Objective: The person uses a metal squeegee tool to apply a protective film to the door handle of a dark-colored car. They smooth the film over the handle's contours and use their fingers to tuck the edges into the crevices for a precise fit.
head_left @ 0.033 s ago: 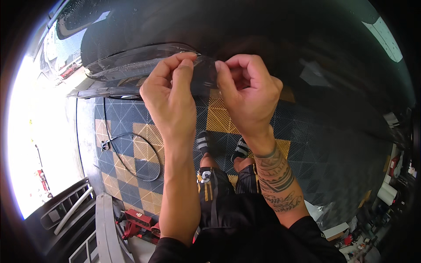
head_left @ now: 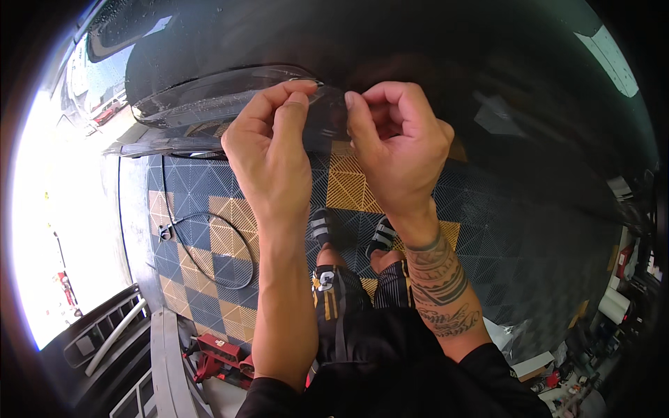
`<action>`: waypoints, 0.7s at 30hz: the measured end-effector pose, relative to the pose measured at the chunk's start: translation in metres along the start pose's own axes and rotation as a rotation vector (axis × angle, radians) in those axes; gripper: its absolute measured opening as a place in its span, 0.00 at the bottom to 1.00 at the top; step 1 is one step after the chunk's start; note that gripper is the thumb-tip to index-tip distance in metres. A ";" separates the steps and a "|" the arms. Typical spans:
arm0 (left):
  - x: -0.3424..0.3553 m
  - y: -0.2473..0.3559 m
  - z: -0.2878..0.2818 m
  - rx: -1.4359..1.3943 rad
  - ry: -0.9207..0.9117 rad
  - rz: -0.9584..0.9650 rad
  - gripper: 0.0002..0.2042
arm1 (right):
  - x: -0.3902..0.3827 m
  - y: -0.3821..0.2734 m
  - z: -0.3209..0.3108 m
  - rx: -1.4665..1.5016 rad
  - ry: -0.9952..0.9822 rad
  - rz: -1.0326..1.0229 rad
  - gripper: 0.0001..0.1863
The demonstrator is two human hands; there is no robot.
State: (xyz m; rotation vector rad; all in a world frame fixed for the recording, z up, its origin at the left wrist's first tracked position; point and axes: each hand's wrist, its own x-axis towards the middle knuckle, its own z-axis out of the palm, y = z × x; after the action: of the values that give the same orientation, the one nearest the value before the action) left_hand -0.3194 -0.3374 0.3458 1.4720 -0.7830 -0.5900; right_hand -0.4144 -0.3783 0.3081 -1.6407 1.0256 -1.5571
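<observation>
My left hand [head_left: 270, 150] is raised in front of a dark, glossy car body panel [head_left: 390, 42], its thumb and index finger pinched together. Level with it, a short gap to the right, my right hand [head_left: 403, 146] is held the same way, with the other fingers curled in. Whatever the two pinches hold is too thin or see-through to make out. Just behind the left fingertips runs the edge of a long, curved car lamp or trim piece [head_left: 209, 97], with water drops on it.
Blue-grey and tan floor tiles [head_left: 355, 182] lie below. On them at left is a looped black cable or hose [head_left: 252, 258]. A red floor jack [head_left: 217, 348] and grey panels [head_left: 167, 362] stand lower left. White rolls [head_left: 614, 305] and mixed supplies line the right side.
My right hand has shifted slightly to the right, so the gap between the fingertips is a little wider. The left hand is nearly still, and both pinches stay closed.
</observation>
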 end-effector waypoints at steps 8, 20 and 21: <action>0.005 0.000 -0.008 0.045 -0.046 0.118 0.07 | 0.001 -0.011 0.007 -0.077 0.114 0.031 0.09; 0.005 -0.014 -0.014 -0.028 -0.136 0.077 0.05 | -0.004 -0.013 0.023 -0.086 0.179 0.068 0.13; 0.005 -0.013 -0.015 -0.028 -0.142 0.082 0.05 | -0.004 -0.014 0.024 -0.082 0.186 0.071 0.13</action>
State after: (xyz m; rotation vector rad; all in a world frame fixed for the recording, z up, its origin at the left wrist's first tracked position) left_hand -0.3034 -0.3324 0.3340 1.3763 -0.9380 -0.6459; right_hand -0.3892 -0.3691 0.3159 -1.5171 1.2462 -1.6628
